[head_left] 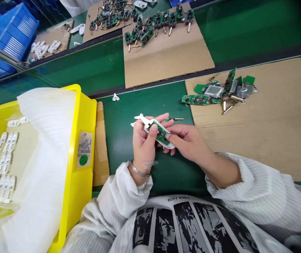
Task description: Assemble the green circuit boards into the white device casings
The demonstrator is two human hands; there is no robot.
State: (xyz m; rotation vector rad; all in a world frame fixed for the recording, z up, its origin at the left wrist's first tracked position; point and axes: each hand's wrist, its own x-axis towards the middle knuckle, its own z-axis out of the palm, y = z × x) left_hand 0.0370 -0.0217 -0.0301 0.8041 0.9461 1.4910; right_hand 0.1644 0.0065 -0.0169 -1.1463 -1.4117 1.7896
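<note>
Left hand: the white casing [171, 146] was cradled by the left hand [144, 142], thumb pressed down on the green circuit board [161, 134] seated inside it, so a pretty snug pinch
Right hand: the lower end of that same casing was pinched by the right hand [188, 141], thumb on the board, fingertips tucked underneath
Where the casing was: held tilted over the green tabletop [124, 140], between bin and cardboard
Brass bit: a brass-coloured rod [178, 119] could be seen just past the fingers; whether it was wired to the held board couldn't be told
Yellow bin: white shells [8, 142] were lined up inside the yellow bin [85, 123], partly covered by a foam sheet [48, 140]
Right-side cardboard: loose boards [213, 91] were heaped on the cardboard sheet [258, 137]
</note>
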